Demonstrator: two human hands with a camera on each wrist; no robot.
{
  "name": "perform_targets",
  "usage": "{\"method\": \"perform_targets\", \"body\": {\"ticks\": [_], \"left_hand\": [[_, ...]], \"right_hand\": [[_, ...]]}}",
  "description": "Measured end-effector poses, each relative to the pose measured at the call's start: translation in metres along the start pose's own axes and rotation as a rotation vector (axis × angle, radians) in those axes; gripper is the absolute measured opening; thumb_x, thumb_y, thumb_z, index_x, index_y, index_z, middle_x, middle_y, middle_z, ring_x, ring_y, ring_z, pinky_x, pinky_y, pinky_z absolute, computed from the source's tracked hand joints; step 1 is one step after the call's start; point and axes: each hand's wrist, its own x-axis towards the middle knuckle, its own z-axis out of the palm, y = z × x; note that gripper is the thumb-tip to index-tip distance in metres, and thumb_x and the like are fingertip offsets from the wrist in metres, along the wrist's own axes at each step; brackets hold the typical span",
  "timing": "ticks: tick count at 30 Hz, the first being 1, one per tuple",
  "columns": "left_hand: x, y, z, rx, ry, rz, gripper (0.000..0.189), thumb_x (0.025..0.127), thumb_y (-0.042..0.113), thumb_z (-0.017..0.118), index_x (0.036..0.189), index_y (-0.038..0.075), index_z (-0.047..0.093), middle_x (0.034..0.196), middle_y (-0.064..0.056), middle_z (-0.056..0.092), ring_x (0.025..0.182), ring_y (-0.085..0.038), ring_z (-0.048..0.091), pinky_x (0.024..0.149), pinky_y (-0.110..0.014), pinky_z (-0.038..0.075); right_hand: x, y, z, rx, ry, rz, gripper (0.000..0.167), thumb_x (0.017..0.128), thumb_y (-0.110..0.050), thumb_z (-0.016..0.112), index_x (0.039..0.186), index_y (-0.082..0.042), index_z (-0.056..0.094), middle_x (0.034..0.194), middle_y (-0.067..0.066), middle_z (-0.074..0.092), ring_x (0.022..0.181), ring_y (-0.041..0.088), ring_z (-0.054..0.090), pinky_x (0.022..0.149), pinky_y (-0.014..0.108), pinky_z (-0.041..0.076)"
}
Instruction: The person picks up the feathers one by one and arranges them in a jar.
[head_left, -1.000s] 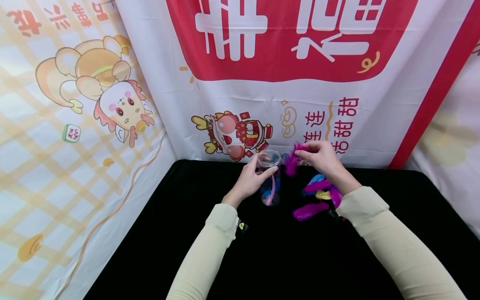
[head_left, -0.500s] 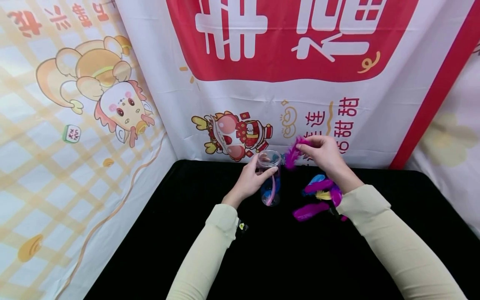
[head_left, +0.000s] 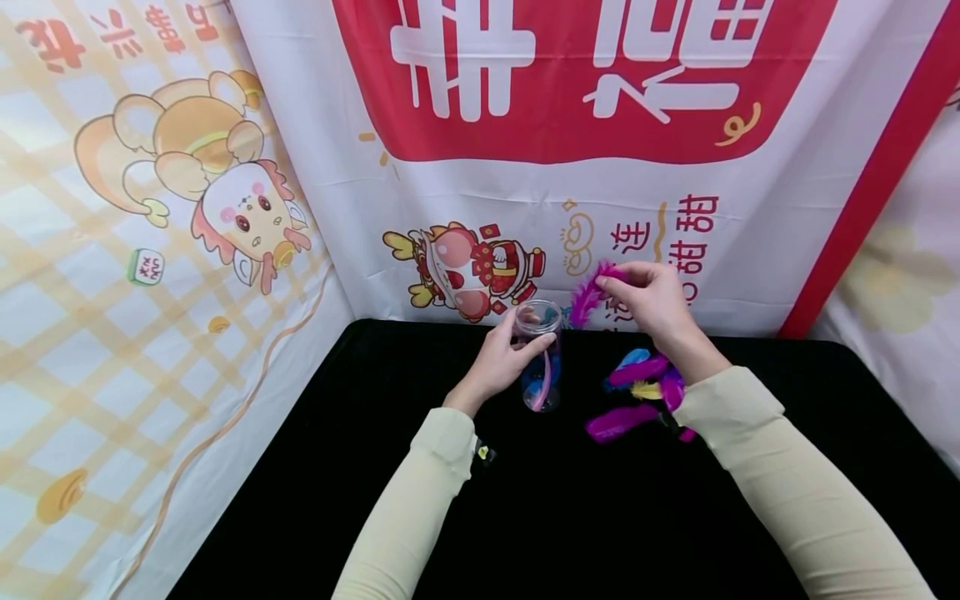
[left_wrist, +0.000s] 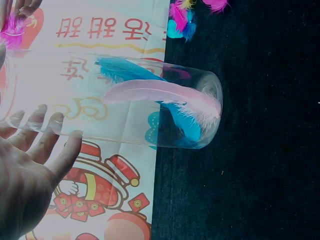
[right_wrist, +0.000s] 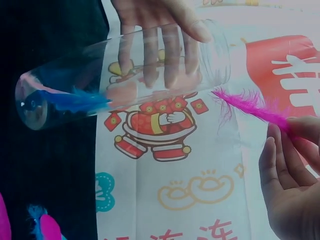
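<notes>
In the head view my left hand (head_left: 504, 357) grips a clear plastic jar (head_left: 551, 367) near its open mouth, thumb in front and fingers behind. A pink feather (left_wrist: 160, 93) and blue feathers (left_wrist: 131, 69) lie inside, toward the jar's bottom. My right hand (head_left: 655, 304) pinches a magenta feather (head_left: 587, 298) by one end, up and to the right of the jar. In the right wrist view the free tip of this magenta feather (right_wrist: 245, 104) hangs just outside the jar's rim.
Right of the jar, a loose pile of blue, yellow and magenta feathers (head_left: 637, 371) lies on the black tabletop (head_left: 570, 517). A single magenta feather (head_left: 621, 423) sits nearer the front. A printed cloth backdrop (head_left: 360, 208) rises behind the table's far edge.
My right hand has risen a little and shifted slightly right with the magenta feather. The left hand and the jar stay in place.
</notes>
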Motion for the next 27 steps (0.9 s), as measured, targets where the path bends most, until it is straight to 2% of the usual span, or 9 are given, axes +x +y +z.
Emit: {"method": "perform_targets", "body": {"ticks": [9, 14, 20, 23, 27], "left_hand": [[-0.001, -0.002, 0.0, 0.015, 0.001, 0.01, 0.061, 0.098, 0.046, 0.068, 0.147, 0.018, 0.046, 0.136, -0.008, 0.062, 0.121, -0.016, 0.06, 0.103, -0.041, 0.052], [-0.001, -0.001, 0.0, 0.028, 0.004, 0.006, 0.062, 0.097, 0.049, 0.069, 0.147, 0.02, 0.046, 0.133, 0.0, 0.063, 0.12, -0.014, 0.06, 0.103, -0.039, 0.052], [0.001, -0.002, 0.0, 0.029, 0.001, 0.0, 0.067, 0.097, 0.05, 0.068, 0.149, 0.015, 0.045, 0.135, -0.004, 0.062, 0.12, -0.013, 0.06, 0.103, -0.039, 0.052], [0.002, -0.002, 0.0, 0.028, 0.0, -0.004, 0.069, 0.097, 0.051, 0.068, 0.15, 0.013, 0.045, 0.133, -0.001, 0.063, 0.119, -0.011, 0.06, 0.103, -0.038, 0.052], [0.002, -0.002, 0.0, 0.031, 0.003, -0.008, 0.066, 0.097, 0.051, 0.068, 0.148, 0.017, 0.046, 0.13, 0.004, 0.063, 0.118, -0.01, 0.061, 0.102, -0.036, 0.052]], "right_hand": [[0.001, -0.007, 0.003, 0.028, 0.057, -0.03, 0.036, 0.09, -0.026, 0.081, 0.113, 0.002, 0.076, 0.085, -0.014, 0.073, 0.081, 0.006, 0.066, 0.07, 0.02, 0.053], [0.002, -0.011, 0.005, 0.033, 0.079, -0.056, 0.034, 0.091, -0.029, 0.081, 0.109, -0.001, 0.077, 0.086, -0.012, 0.074, 0.083, 0.011, 0.066, 0.07, 0.022, 0.054], [0.003, -0.014, 0.008, 0.053, 0.093, -0.095, 0.031, 0.091, -0.027, 0.081, 0.106, 0.0, 0.077, 0.083, -0.01, 0.074, 0.079, 0.019, 0.067, 0.066, 0.023, 0.054], [0.003, -0.015, 0.01, 0.068, 0.093, -0.108, 0.029, 0.091, -0.026, 0.081, 0.104, 0.0, 0.077, 0.083, -0.01, 0.074, 0.077, 0.017, 0.067, 0.063, 0.023, 0.052], [0.002, -0.016, 0.015, 0.104, 0.084, -0.127, 0.026, 0.092, -0.023, 0.08, 0.102, 0.001, 0.077, 0.082, -0.009, 0.074, 0.073, 0.01, 0.067, 0.062, 0.023, 0.052]]}}
